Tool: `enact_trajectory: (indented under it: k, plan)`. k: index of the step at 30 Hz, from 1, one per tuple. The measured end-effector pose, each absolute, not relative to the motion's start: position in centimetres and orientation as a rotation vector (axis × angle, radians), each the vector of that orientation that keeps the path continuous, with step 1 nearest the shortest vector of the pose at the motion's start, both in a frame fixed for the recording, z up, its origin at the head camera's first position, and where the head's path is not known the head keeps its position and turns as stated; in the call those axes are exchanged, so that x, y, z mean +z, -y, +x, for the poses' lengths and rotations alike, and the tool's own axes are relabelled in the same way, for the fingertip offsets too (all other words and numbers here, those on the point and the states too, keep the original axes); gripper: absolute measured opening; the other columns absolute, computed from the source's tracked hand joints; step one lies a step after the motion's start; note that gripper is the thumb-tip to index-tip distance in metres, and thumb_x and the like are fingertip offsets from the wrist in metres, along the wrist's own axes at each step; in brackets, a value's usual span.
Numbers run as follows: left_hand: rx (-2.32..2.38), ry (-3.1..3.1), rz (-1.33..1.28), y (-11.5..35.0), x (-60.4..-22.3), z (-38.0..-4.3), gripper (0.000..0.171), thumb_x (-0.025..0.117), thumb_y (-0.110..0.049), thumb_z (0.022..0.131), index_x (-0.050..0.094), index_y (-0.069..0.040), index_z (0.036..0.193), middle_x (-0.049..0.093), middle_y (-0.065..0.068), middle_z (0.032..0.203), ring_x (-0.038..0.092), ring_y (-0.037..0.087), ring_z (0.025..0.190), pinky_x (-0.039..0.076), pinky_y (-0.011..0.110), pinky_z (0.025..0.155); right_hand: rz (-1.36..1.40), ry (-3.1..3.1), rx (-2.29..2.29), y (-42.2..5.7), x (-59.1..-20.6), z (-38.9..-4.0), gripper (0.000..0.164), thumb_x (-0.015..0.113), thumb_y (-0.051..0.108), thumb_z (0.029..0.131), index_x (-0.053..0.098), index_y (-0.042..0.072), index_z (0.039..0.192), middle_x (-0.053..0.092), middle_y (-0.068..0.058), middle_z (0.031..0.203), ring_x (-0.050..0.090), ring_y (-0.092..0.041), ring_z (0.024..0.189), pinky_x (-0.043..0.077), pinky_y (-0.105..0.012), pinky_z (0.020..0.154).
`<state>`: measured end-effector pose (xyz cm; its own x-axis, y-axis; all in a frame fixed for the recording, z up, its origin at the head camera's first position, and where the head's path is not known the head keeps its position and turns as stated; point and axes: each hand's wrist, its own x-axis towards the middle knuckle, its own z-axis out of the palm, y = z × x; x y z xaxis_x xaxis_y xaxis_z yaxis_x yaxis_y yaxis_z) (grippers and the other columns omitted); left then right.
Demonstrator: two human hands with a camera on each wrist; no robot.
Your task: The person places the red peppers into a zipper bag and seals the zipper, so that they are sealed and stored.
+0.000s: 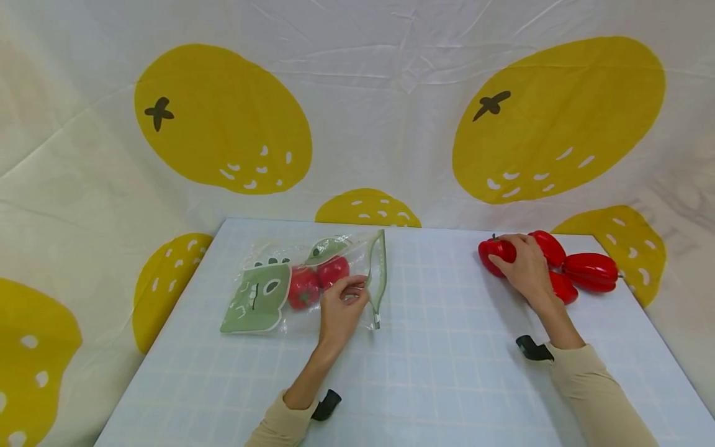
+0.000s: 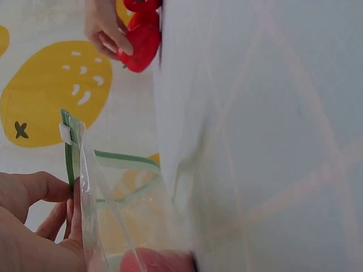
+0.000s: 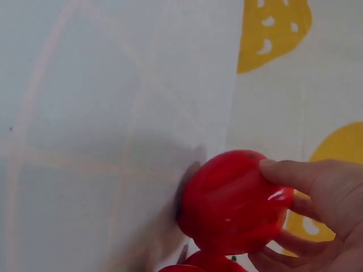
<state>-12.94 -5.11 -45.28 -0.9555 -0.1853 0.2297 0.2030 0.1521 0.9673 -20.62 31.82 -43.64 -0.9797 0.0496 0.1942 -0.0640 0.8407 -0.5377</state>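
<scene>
A clear zip bag (image 1: 258, 298) with a green cartoon print lies on the left of the table, its zip end toward the right. Inside it are two red vegetables that look like tomatoes or peppers (image 1: 304, 288). My left hand (image 1: 342, 310) pinches the bag's upper layer near the opening; in the left wrist view the green zip edge (image 2: 68, 164) stands lifted and the mouth gapes. At the right, my right hand (image 1: 524, 266) grips a red bell pepper (image 3: 235, 201), thumb on one side and fingers round the other.
Several more red peppers (image 1: 592, 272) lie close beside and behind the right hand, near the table's right edge. A white cloth with yellow fruit prints (image 1: 385, 124) hangs behind the pale checked table (image 1: 436, 372).
</scene>
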Motion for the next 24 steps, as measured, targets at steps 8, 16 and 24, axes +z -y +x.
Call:
enact_trajectory:
  k: [8, 16, 24]
  plan:
    - [-1.856, 2.143, -0.005, 5.1, -45.4, -12.9, 0.021, 0.072, 0.005, 0.086, 0.079, -0.004, 0.104, 0.076, 0.010, 0.095, 0.071, 0.024, 0.081, 0.058, 0.021, 0.075, 0.035, 2.763, 0.860, -31.2, -43.1, -20.4, 0.063, 0.082, 0.016, 0.087, 0.053, -0.004, 0.139, 0.052, -0.032, 0.138, 0.045, -0.049, 0.124, 0.050, -0.071, 0.091]
    - [-1.873, 2.123, -0.006, 5.2, -45.6, -12.9, 0.021, 0.074, 0.004, 0.086, 0.078, -0.005, 0.105, 0.076, 0.011, 0.096, 0.071, 0.025, 0.082, 0.059, 0.022, 0.076, 0.015, 2.693, 0.943, -30.3, -42.7, -20.1, 0.062, 0.081, 0.023, 0.089, 0.055, -0.002, 0.140, 0.055, -0.029, 0.134, 0.049, -0.046, 0.118, 0.053, -0.066, 0.090]
    - [-1.855, 2.140, -0.004, 5.2, -45.4, -13.0, 0.021, 0.072, 0.004, 0.086, 0.079, -0.005, 0.104, 0.076, 0.010, 0.094, 0.071, 0.023, 0.081, 0.059, 0.022, 0.075, 0.004, 2.627, 0.975, -29.4, -42.6, -20.0, 0.058, 0.081, 0.025, 0.089, 0.058, -0.002, 0.136, 0.056, -0.028, 0.137, 0.051, -0.046, 0.122, 0.052, -0.065, 0.093]
